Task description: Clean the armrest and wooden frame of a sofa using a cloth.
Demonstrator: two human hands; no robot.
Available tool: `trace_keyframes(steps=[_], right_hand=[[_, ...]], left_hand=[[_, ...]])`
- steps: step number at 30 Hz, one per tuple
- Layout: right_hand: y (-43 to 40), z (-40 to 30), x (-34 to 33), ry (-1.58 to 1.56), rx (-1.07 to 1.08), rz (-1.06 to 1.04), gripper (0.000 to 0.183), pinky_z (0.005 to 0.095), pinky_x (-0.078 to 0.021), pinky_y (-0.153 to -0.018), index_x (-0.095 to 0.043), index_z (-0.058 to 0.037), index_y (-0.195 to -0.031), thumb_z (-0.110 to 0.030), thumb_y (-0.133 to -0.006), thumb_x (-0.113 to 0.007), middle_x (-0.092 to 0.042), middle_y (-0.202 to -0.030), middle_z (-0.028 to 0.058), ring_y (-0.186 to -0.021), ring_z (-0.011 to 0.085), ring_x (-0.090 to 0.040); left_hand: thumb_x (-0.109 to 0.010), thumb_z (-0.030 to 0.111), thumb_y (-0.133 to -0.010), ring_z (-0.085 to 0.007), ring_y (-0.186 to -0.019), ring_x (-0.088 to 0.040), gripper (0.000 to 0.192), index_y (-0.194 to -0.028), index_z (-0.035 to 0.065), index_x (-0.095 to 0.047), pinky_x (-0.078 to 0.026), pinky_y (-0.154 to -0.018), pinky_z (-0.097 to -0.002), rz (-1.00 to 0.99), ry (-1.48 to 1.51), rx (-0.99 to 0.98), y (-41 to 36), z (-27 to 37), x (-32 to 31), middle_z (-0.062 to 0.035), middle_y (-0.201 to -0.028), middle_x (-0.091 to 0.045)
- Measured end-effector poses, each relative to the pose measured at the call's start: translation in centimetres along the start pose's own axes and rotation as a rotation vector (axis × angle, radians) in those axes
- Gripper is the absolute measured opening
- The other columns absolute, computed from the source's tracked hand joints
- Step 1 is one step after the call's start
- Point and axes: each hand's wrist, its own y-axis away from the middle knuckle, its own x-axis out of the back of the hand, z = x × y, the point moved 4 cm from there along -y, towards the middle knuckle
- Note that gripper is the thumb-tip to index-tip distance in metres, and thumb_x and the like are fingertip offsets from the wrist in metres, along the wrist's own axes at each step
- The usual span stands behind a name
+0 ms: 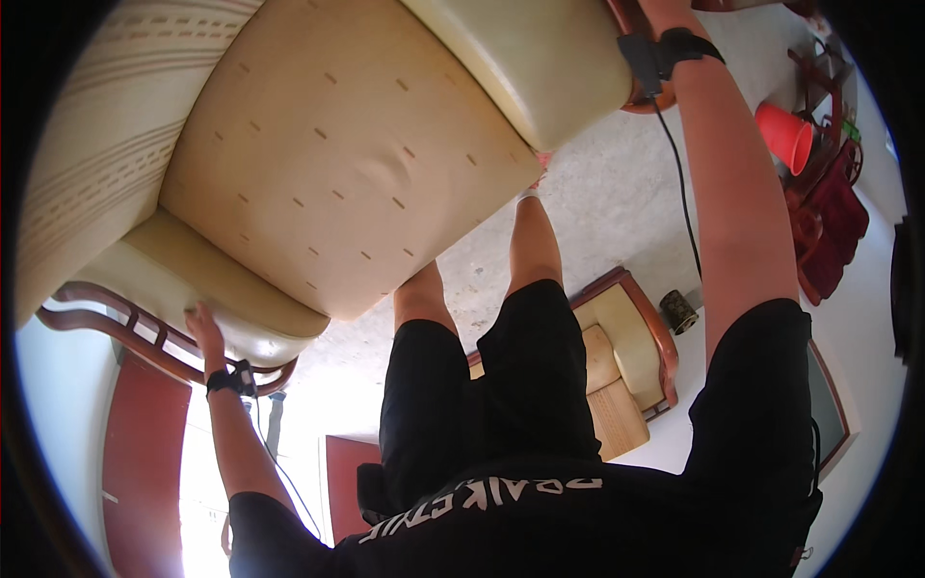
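My left hand (pixel 205 329) rests against the pale padded armrest (pixel 253 303) of a cream sofa, beside its curved wooden rail (pixel 137 325). Its thumb stands apart from the fingers, and nothing shows in its grasp. Only the base of my right hand (pixel 666 13) appears at the top edge, above the other padded armrest (pixel 556 79); its fingers lie outside the picture. Between the armrests spreads the patterned seat cushion (pixel 340 166), with a small dent in its surface. A striped backrest (pixel 108 144) rises on the left. Black straps with cabled devices circle both wrists.
My legs (pixel 535 238) stand at the cushion's front edge on a grey floor (pixel 607 195). A red bucket (pixel 784 137) sits by dark wooden furniture (pixel 824 217) on the right. Behind me are another cream sofa (pixel 636 347) and a dark patterned bin (pixel 678 312). A red door (pixel 144 448) stands left.
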Motion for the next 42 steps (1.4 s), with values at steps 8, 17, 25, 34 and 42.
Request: trace_keyframes(steps=[8,17,25,34,42], right_hand=[[-0.2,1.4,0.2,0.037,0.083,-0.014,0.058,0.0456,-0.0463,-0.101,-0.060,-0.0069,-0.133,-0.033,-0.083,-0.076,-0.058,-0.124,0.0161,-0.116,0.0376,-0.057],[9.7,8.1,5.0,0.058,-0.137,0.006,0.065,0.0551,-0.0492,-0.085,-0.062,0.0056,-0.110,-0.056,-0.090,-0.065,-0.062,-0.105,0.0311,-0.098,0.0483,-0.060],[40.8,-19.8,4.0,-0.375,-0.023,-0.197,0.055,0.0480,-0.0515,-0.080,-0.067,-0.0130,-0.115,-0.031,-0.067,-0.087,-0.060,-0.098,0.0124,-0.091,0.0354,-0.059],[51.0,-41.3,8.6,-0.424,-0.455,-0.484,0.051,0.0448,-0.0558,-0.078,-0.070,-0.0199,-0.117,-0.029,-0.069,-0.086,-0.061,-0.107,0.0096,-0.094,0.0344,-0.065],[57.4,-59.2,15.4,-0.953,-0.391,-0.670,0.056,0.0444,-0.0561,-0.081,-0.066,-0.0138,-0.124,-0.037,-0.075,-0.083,-0.060,-0.112,0.0125,-0.094,0.0356,-0.067]], left_hand=[[-0.039,0.069,-0.098,-0.0467,-0.152,-0.014,0.098,-0.161,0.0039,-0.003,-0.021,-0.119,-0.0611,0.252,-0.232,0.272,4.7,8.4,-9.0,-0.0286,-0.166,-0.004],[-0.054,0.066,-0.094,-0.0393,-0.129,-0.053,0.083,-0.150,0.0065,-0.038,-0.042,-0.103,-0.0590,0.830,-0.747,-0.180,5.2,-3.7,7.3,-0.0205,-0.146,-0.049],[-0.048,0.071,-0.095,-0.0395,-0.113,-0.062,0.094,-0.141,-0.0112,-0.043,-0.051,-0.094,-0.0525,0.188,0.594,0.265,2.2,-15.7,0.7,-0.0283,-0.126,-0.060],[-0.038,0.068,-0.097,-0.0479,-0.114,-0.061,0.089,-0.128,-0.0142,-0.056,-0.047,-0.101,-0.0527,0.439,0.225,0.202,4.0,-11.6,1.0,-0.0341,-0.124,-0.062],[-0.031,0.054,-0.101,-0.0479,-0.116,-0.060,0.075,-0.129,-0.0107,-0.055,-0.045,-0.103,-0.0527,0.431,0.282,0.210,4.6,-11.3,0.5,-0.0334,-0.127,-0.061]])
